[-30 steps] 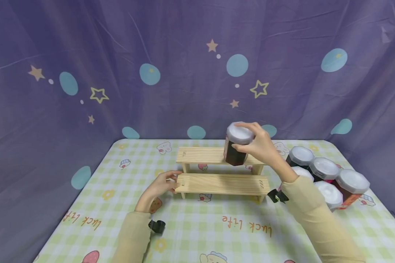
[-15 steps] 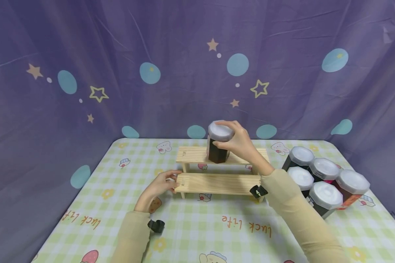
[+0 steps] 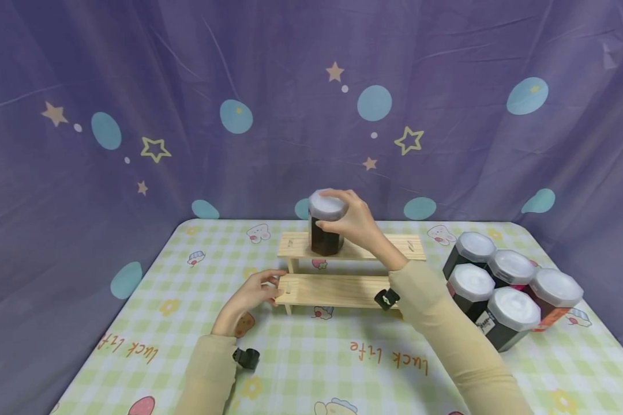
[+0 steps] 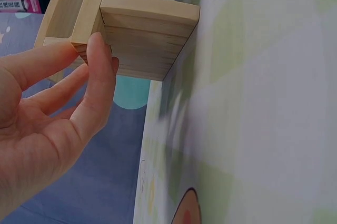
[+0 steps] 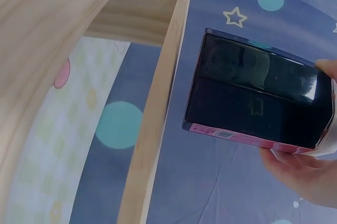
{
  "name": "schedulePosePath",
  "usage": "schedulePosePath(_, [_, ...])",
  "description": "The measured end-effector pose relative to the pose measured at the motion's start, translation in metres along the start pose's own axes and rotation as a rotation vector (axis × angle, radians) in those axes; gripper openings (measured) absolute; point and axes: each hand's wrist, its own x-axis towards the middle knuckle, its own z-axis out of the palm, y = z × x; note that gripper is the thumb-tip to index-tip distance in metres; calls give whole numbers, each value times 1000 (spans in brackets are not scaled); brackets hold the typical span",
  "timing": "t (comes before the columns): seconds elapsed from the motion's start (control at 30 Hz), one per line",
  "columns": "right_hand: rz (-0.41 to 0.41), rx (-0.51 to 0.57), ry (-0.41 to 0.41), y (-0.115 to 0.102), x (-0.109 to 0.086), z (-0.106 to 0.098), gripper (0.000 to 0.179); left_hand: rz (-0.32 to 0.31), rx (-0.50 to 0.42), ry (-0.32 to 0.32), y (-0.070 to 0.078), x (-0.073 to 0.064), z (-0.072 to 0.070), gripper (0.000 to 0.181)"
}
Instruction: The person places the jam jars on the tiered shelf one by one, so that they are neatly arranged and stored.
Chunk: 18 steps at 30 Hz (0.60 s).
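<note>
A two-tier wooden shelf rack (image 3: 337,289) stands on the table. My left hand (image 3: 254,291) pinches the left end of its lower board between thumb and fingers; the left wrist view shows the fingertips at the board's corner (image 4: 84,29). My right hand (image 3: 357,223) grips a dark jar (image 3: 325,239) with a whitish lid, thumb and fingers spread around the lid end. The jar is upright over the left half of the upper board (image 3: 394,245). In the right wrist view a gap shows between the jar's base (image 5: 195,79) and the board edge (image 5: 158,103).
Several similar dark jars (image 3: 514,311) with whitish lids stand in a cluster on the right of the table. A checked, printed tablecloth (image 3: 291,374) covers the table, and a purple patterned curtain (image 3: 270,69) hangs behind and at the sides.
My right hand has carried the jar leftward along the upper board, from its right half to its left half, slowing down. The left hand has stayed at the lower board's end.
</note>
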Motion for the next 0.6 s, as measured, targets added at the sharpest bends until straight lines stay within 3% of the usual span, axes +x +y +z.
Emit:
schedulePosePath(0.37, [-5, 5, 10, -2, 11, 16, 53, -2, -9, -4, 1, 0, -1, 47])
schedulePosePath(0.6, [1, 14, -6, 1, 13, 25, 53, -26, -24, -6, 11, -5, 1, 47])
